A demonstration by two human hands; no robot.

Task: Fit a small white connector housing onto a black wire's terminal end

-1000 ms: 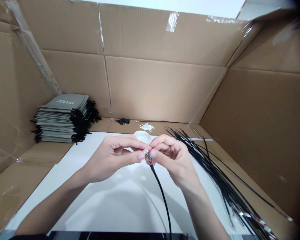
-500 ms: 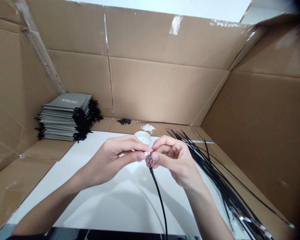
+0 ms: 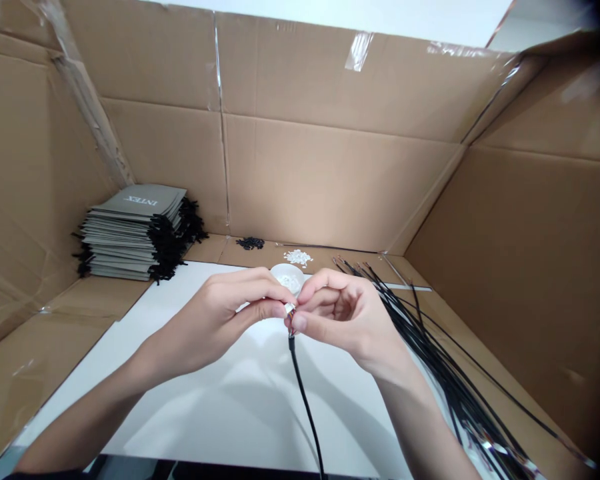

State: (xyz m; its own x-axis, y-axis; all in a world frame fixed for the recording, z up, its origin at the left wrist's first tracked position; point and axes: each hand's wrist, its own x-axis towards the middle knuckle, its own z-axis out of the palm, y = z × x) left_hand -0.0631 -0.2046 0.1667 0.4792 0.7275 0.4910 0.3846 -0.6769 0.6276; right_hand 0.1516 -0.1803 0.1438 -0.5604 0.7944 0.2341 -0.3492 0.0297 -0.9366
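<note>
Between thumb and fingers, my left hand (image 3: pixel 240 307) pinches a small white connector (image 3: pixel 289 308). Thin coloured wires (image 3: pixel 291 325) run from the connector into a black cable (image 3: pixel 303 387), which hangs down past the table's front edge. My right hand (image 3: pixel 345 317) is closed in a pinch on those wires, just beside the connector. The fingertips of both hands nearly meet, and they partly hide the wire ends. Right behind the hands stands a small white bowl (image 3: pixel 286 268) with white pieces in it.
Black cables (image 3: pixel 415 333) lie bundled along the right side. A stack of grey INTEX sheets or bags (image 3: pixel 125 233) with black cords sits at the back left. Small piles of black pieces (image 3: pixel 251 243) and white pieces (image 3: pixel 298 257) lie along the back. Cardboard walls (image 3: pixel 330 173) enclose the white tabletop (image 3: pixel 220 413).
The wires and the upper cable have shifted slightly left and now hang more upright. My right fingers have moved a little left, closer to the connector. The view has shifted slightly.
</note>
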